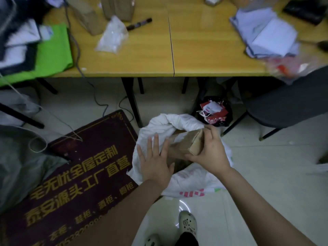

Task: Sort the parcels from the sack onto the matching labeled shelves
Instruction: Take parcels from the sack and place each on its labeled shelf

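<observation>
The white sack (159,125) sits on the floor with its mouth wide open, next to a dark red mat (79,174) and in front of the tabletop (150,55). A brown parcel (191,142) sticks up out of the sack's mouth.

The right hand (211,151) holds this parcel. Its fingers curl over the top end and its thumb pushes on the near end, so the box is pinched between them. The left hand (156,166) holds nothing. Its fingers are straight and spread out, and it lies flat on the sack's cloth, just beside the parcel. It looks like it is keeping the sack down.

The parcel is a cardboard box, so it is most likely stiff and will keep its shape when squeezed. One hand is enough to hold it, so it is probably light. Cardboard is a bit rough, so it should not slip much. The open end shows a loose flap, and that is a bad place to pull, because it could bend or tear. The flat sides are the best place to grip. I cannot tell what is inside, so it could be something that breaks.

The sack is soft and floppy and may cling to the box on the way out. A flat hand on the cloth helps with that.
</observation>
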